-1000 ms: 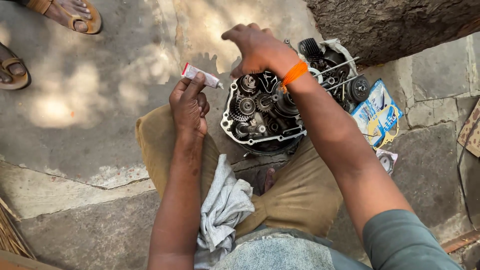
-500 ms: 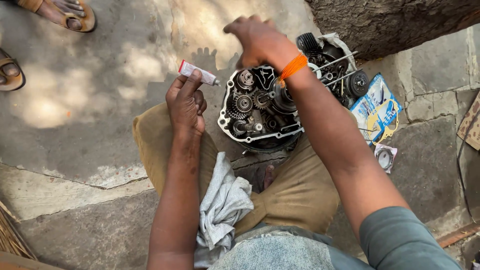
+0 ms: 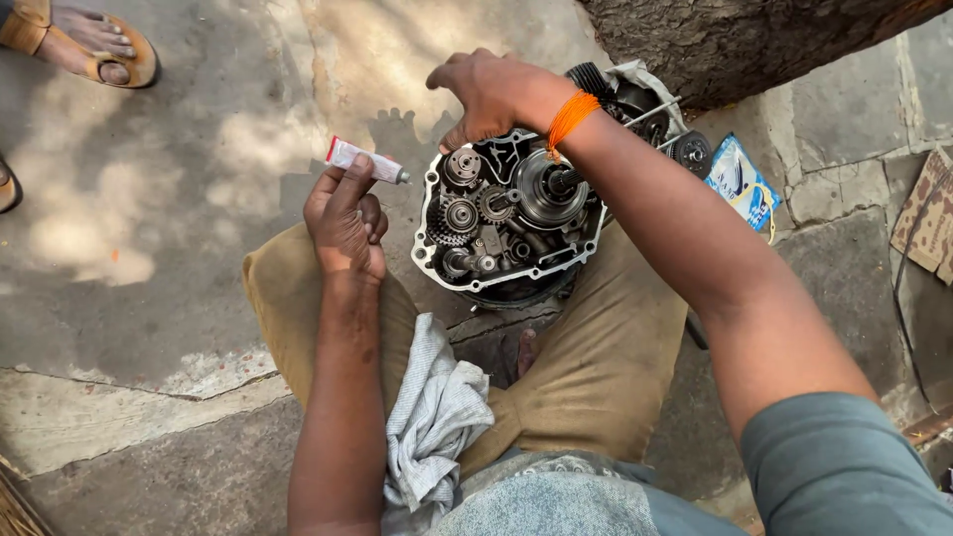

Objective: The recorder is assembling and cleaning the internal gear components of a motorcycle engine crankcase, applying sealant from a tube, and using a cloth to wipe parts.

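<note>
Between the knees, a small light tube [image 3: 363,162] is pinched by the left hand [image 3: 344,220] at its soft middle, while the right hand [image 3: 493,94], fingers loosely curled, is rested on the heavy, rigid engine case [image 3: 508,220].

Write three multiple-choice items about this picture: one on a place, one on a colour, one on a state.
1. Where does the grey rag lie?
A. on the person's lap
B. inside the engine case
C. on the tree trunk

2. What colour is the band on the right wrist?
A. green
B. orange
C. white

3. What state is the engine case in?
A. cover bolted on
B. wrapped in cloth
C. open, gears showing

Answers:
1 A: the rag lies between the thighs, below the left forearm.
2 B: the wrist band is orange, behind the right hand.
3 C: gears lie bare inside the rim, while the left hand holds a small tube beside it.
</note>
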